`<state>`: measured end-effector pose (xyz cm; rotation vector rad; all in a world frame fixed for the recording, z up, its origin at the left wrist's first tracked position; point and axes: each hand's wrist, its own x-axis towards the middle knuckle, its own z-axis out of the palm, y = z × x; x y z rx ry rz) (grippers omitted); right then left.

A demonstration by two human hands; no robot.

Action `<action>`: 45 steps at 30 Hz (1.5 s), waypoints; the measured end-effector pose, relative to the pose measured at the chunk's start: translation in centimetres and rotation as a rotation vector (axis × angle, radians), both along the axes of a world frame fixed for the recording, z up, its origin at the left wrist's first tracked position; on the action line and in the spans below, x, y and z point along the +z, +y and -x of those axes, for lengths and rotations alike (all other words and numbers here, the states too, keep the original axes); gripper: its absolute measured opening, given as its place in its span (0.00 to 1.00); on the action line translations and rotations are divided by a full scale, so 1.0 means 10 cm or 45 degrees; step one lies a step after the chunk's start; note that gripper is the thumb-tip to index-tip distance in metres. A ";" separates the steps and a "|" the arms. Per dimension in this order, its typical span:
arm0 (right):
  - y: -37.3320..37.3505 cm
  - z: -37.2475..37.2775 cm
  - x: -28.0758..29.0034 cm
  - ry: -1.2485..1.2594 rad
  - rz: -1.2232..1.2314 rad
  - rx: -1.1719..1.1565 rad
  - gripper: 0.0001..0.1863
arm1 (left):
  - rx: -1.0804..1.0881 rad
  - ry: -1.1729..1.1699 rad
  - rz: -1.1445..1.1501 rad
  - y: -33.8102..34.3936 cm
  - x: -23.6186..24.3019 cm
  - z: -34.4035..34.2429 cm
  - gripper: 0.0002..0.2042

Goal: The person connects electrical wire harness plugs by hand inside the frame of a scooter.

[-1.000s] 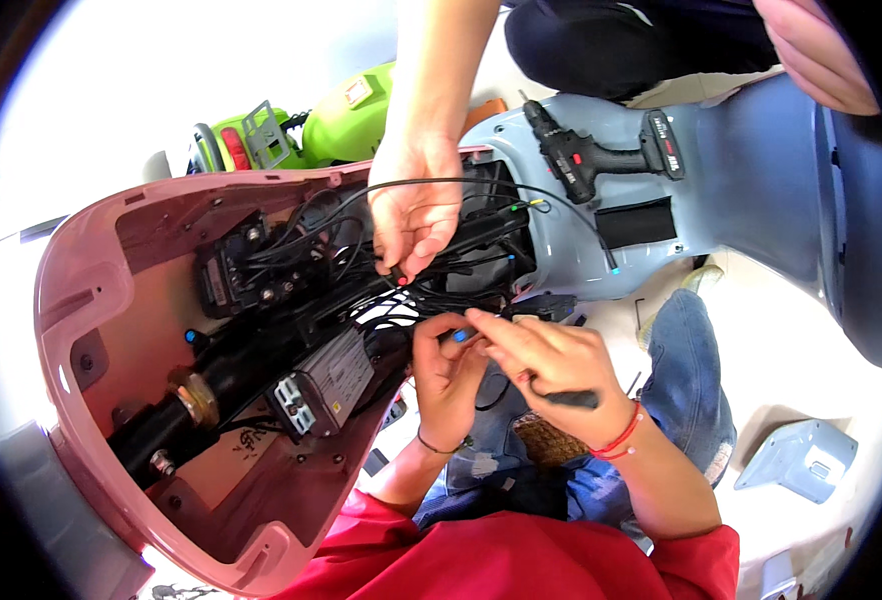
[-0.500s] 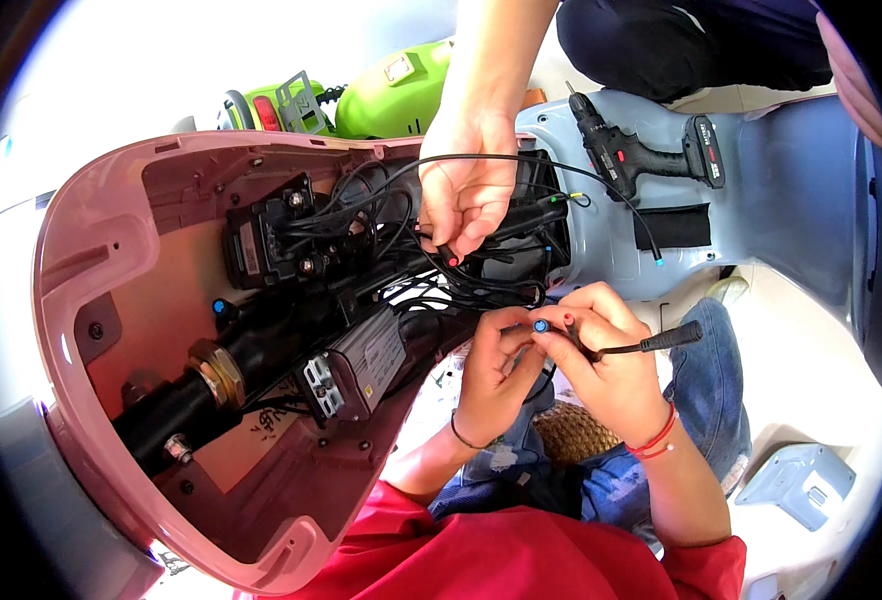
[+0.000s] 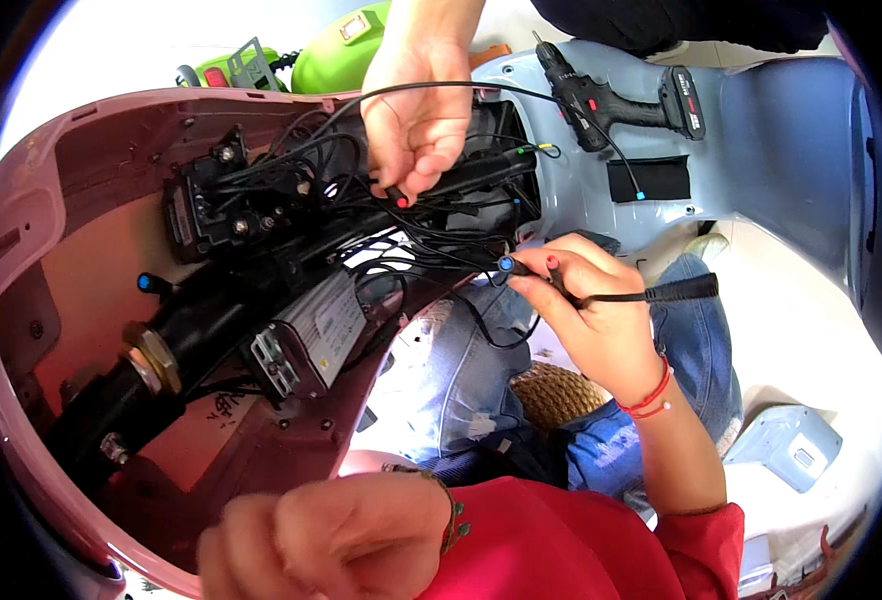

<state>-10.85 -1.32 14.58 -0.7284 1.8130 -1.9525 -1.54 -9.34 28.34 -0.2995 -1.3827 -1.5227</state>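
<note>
Black cable connector (image 3: 512,266), blue-ended

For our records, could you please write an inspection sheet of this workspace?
Surface: open pink shell beside a blue-grey panel.
Job's things: blue-tipped connector and red-tipped connector, tips exposed.
Clutter: cordless drill on the panel; blue-grey cover on the floor.
Hands: right hand holds both connectors; left hand blurred, curled, contents unclear.
Cables: black cables tangled at the shell; one reaches over the panel.
Surroundings: co-worker's hand grips a second red-tipped connector; green bodywork beyond.
</note>
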 end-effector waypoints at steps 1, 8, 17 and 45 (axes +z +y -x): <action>-0.03 -0.02 -0.03 0.015 0.032 -0.009 0.07 | -0.020 0.034 -0.019 0.03 0.06 0.04 0.08; -0.04 -0.04 -0.06 -0.001 0.003 0.031 0.08 | -0.088 0.180 -0.040 0.04 0.11 0.32 0.10; 0.00 -0.03 -0.04 0.049 -0.042 0.049 0.08 | -0.048 -0.044 -0.157 -0.08 -0.03 0.01 0.09; -0.05 -0.03 0.03 0.274 0.105 0.084 0.15 | -0.066 -1.062 0.461 -0.41 -0.75 0.06 0.28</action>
